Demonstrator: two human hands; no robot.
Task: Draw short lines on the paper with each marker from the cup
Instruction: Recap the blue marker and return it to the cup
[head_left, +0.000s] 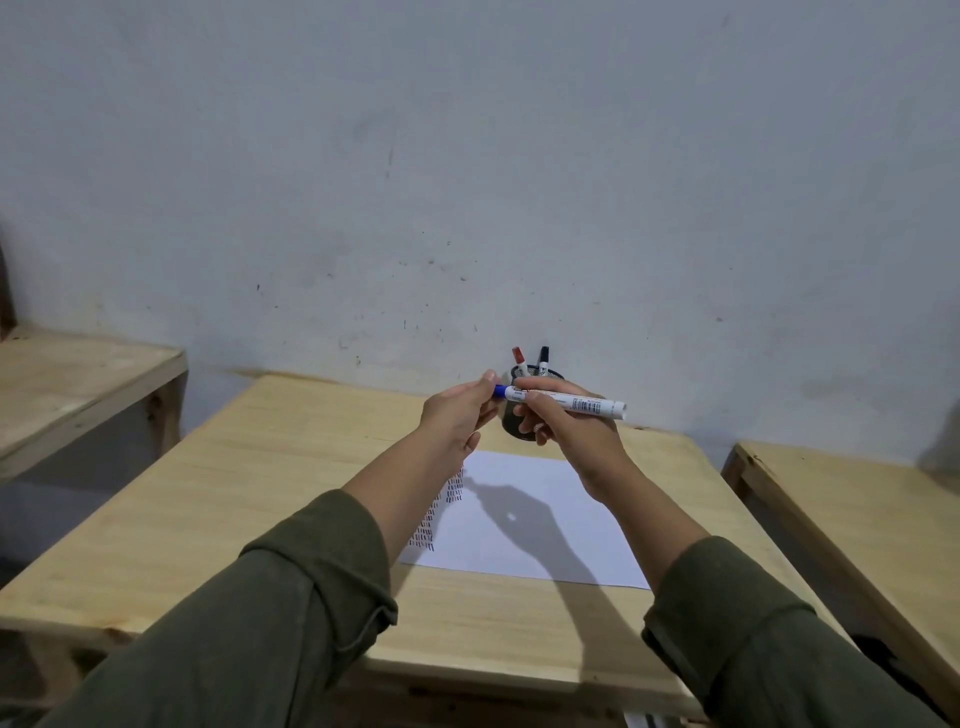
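Observation:
I hold a white marker with a blue cap (571, 402) level above the table, in front of the dark cup (514, 422). My right hand (569, 431) grips its white barrel. My left hand (460, 413) pinches the blue cap end. A red-capped marker (519, 359) and a black-capped marker (544, 359) stand in the cup, which my hands partly hide. The white paper (540, 525) lies below my hands, with rows of short red and blue lines (441, 509) along its left edge.
The paper rests on a light wooden table (270, 519) set against a grey wall. Another wooden table (67, 384) stands at the left and a third (852, 514) at the right, with gaps between them.

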